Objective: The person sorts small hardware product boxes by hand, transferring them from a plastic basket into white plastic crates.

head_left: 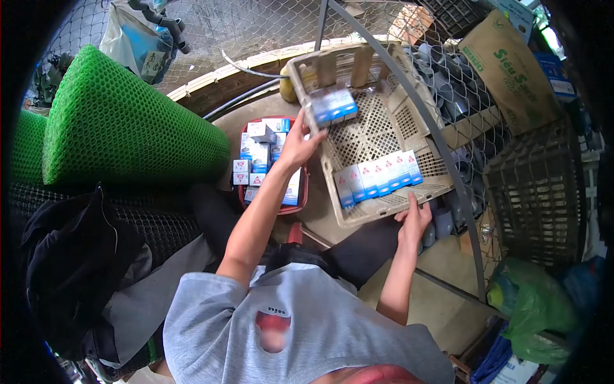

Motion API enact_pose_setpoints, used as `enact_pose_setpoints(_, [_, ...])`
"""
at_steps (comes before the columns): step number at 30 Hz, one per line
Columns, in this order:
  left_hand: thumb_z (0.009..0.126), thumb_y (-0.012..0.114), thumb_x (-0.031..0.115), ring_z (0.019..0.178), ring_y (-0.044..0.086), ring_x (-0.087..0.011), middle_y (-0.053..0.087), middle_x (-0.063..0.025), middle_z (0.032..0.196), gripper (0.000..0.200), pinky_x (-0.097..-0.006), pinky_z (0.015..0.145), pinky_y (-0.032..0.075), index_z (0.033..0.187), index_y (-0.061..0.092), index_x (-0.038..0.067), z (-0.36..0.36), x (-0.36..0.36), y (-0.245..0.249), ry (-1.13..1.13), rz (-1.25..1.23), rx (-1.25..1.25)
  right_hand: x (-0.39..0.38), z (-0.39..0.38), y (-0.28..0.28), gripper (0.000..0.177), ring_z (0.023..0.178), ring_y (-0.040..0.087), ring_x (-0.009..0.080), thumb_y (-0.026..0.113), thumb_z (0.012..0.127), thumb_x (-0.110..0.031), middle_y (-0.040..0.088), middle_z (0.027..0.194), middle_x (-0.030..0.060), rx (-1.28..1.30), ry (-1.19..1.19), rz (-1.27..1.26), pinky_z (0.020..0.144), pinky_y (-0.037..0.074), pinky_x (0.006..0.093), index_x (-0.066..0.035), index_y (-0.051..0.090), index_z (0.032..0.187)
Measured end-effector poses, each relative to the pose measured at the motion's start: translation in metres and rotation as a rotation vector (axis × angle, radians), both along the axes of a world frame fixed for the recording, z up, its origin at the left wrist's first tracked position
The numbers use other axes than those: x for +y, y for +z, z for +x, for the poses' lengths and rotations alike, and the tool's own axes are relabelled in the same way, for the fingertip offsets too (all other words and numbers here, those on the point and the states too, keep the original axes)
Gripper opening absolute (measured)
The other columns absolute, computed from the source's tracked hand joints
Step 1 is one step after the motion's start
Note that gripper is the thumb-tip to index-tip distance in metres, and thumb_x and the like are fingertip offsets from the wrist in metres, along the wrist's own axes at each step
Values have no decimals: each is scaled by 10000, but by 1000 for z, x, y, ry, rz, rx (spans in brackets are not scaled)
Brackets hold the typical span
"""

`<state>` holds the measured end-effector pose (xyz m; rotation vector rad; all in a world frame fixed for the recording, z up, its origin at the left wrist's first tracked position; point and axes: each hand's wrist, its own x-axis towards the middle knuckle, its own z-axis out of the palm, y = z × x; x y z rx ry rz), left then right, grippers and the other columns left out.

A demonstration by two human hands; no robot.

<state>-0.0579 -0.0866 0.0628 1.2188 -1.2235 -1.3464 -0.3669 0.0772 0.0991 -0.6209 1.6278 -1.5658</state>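
A beige plastic crate with a lattice floor sits tilted in front of me. My left hand is closed on its left rim, thumb reaching toward the inside. At the near right rim, my right hand grips the edge with its fingertips. Inside the crate, a row of white-and-blue small boxes stands along the near wall. Another group of blue-and-white boxes, slightly blurred, is at the crate's far left. Left of the crate, a red basket holds several similar small boxes.
A big roll of green plastic mesh lies to the left. Wire fencing and a grey metal bar border the crate. On the right are a dark crate, a brown cardboard piece and a green plastic bag.
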Motion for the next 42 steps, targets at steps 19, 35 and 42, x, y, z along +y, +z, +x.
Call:
enact_pose_setpoints(19, [870,770,301,1123,698,-341,737,-165,1175,472,-444,971,551,1290,705,96,39,-12,-257,140,499,-667,-23,-15,-17,358,578,601,145,656,996,-101,699,1013,123,-101,-65,36,481,510,289,21,548,1315])
enact_pose_setpoints(35, [855,787,210,1196,643,-291,595,-152,1344,821,-466,971,578,1528,348,46,-3,-22,-156,366,539,232,-11,-46,-9,428,653,714,225,651,1030,-258,717,1033,179,-86,99,306,584,627,361,15,529,1336])
enact_pose_setpoints(42, [945,666,81,1226,613,-277,580,-158,1350,659,-459,997,570,1532,368,45,-1,38,-29,310,172,690,-6,-57,28,410,667,717,236,665,1026,-341,711,780,120,603,132,618,665,599,339,6,624,1239])
